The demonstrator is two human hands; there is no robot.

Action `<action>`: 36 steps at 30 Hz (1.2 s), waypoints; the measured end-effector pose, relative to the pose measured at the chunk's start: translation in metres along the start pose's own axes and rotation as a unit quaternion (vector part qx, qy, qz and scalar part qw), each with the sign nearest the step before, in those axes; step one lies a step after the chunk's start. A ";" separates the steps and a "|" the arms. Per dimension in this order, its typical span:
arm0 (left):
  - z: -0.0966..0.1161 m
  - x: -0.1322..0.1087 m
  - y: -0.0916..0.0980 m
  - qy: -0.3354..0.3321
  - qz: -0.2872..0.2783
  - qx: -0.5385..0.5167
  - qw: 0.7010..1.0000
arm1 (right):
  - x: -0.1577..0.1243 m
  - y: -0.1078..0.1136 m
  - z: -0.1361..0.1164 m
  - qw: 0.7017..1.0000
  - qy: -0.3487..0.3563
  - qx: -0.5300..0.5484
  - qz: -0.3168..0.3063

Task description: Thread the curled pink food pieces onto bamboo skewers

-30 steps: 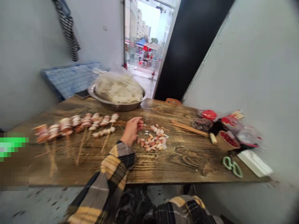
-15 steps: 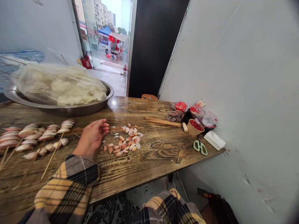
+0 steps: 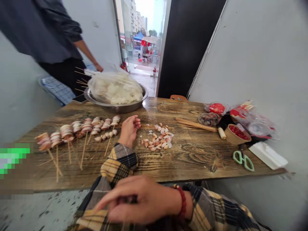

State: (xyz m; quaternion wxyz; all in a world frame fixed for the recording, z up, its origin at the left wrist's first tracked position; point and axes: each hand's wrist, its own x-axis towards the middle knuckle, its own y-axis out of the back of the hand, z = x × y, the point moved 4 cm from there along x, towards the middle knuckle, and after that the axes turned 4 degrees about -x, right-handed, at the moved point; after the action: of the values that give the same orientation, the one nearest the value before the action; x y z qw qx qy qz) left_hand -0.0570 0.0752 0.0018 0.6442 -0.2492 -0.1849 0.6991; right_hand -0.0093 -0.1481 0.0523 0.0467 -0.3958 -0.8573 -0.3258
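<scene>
My left hand (image 3: 129, 130) rests on its side on the wooden table, fingers loosely curled and holding nothing. Just to its right lie loose garlic cloves (image 3: 158, 141) with bits of papery skin. To its left, several loaded skewers (image 3: 66, 131) with pinkish-white pieces lie in a row; one skewer of garlic cloves (image 3: 106, 136) is closest. My right hand (image 3: 144, 199), with a red bead bracelet at the wrist, hovers low in front, over or against my left sleeve (image 3: 108, 179). Its index finger and thumb stretch apart, with nothing visible between them; the other fingers are partly hidden.
A metal basin (image 3: 115, 107) with a bag of pale food stands at the back left; a person (image 3: 55, 41) is behind it. Bare bamboo sticks (image 3: 194, 124), a paper bowl (image 3: 237, 134) of red contents, green-handled scissors (image 3: 243, 159) and a tissue pack (image 3: 268, 155) lie right.
The view has swung left, so the table's things sit further right. My right hand has come into view in front, and a person now shows behind the basin. My left hand stays beside the cloves.
</scene>
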 end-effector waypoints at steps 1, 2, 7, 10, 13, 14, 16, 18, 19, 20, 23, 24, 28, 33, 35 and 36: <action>0.001 0.001 0.002 -0.005 0.005 -0.009 1.000 | -0.008 0.004 0.009 1.000 -0.003 -0.017 0.012; 0.002 0.001 0.003 -0.008 0.010 -0.017 1.000 | -0.017 0.011 0.019 0.998 -0.012 -0.043 0.035; 0.003 0.002 0.006 -0.012 0.011 -0.036 0.999 | -0.047 0.051 0.068 0.990 -0.057 -0.117 0.060; 0.002 0.001 0.006 -0.010 0.005 -0.032 0.999 | -0.042 0.073 0.093 0.978 -0.075 -0.167 0.103; 0.002 0.000 0.006 -0.011 0.000 -0.028 1.000 | -0.032 0.085 0.109 0.962 -0.088 -0.208 0.156; 0.002 0.000 0.006 -0.012 -0.003 -0.028 1.000 | -0.028 0.086 0.110 0.956 -0.083 -0.224 0.168; 0.003 0.000 0.006 -0.016 -0.006 -0.029 0.999 | -0.019 0.079 0.105 0.945 -0.058 -0.278 0.161; 0.005 0.001 0.007 -0.027 0.001 -0.030 0.999 | -0.008 0.064 0.097 0.928 -0.022 -0.356 0.111; 0.006 0.001 0.008 -0.033 0.009 -0.029 0.999 | -0.001 0.056 0.093 0.916 -0.005 -0.394 0.078; 0.007 0.002 0.009 -0.039 0.018 -0.027 0.999 | 0.006 0.050 0.090 0.903 0.009 -0.427 0.052; 0.010 0.004 0.012 -0.046 0.037 -0.017 0.998 | 0.029 0.041 0.093 0.873 0.021 -0.486 0.011; 0.011 0.004 0.013 -0.046 0.038 -0.016 0.998 | 0.036 0.041 0.098 0.868 0.018 -0.497 0.007; 0.010 0.006 0.013 -0.037 0.027 -0.009 0.999 | 0.053 0.059 0.123 0.855 -0.002 -0.519 0.018; 0.009 0.003 0.010 -0.020 0.019 -0.005 1.000 | 0.036 0.099 0.141 0.847 -0.090 -0.518 0.077; 0.008 0.002 0.008 -0.017 0.007 -0.010 1.000 | 0.013 0.116 0.140 0.853 -0.109 -0.496 0.124; 0.007 0.001 0.007 -0.017 0.002 -0.012 1.000 | -0.002 0.124 0.139 0.857 -0.116 -0.481 0.143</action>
State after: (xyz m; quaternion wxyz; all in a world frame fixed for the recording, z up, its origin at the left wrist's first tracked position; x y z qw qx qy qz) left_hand -0.0667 0.0763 0.0032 0.6367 -0.2455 -0.2034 0.7021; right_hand 0.1045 -0.0080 0.0077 -0.2032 -0.5221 -0.5272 -0.6388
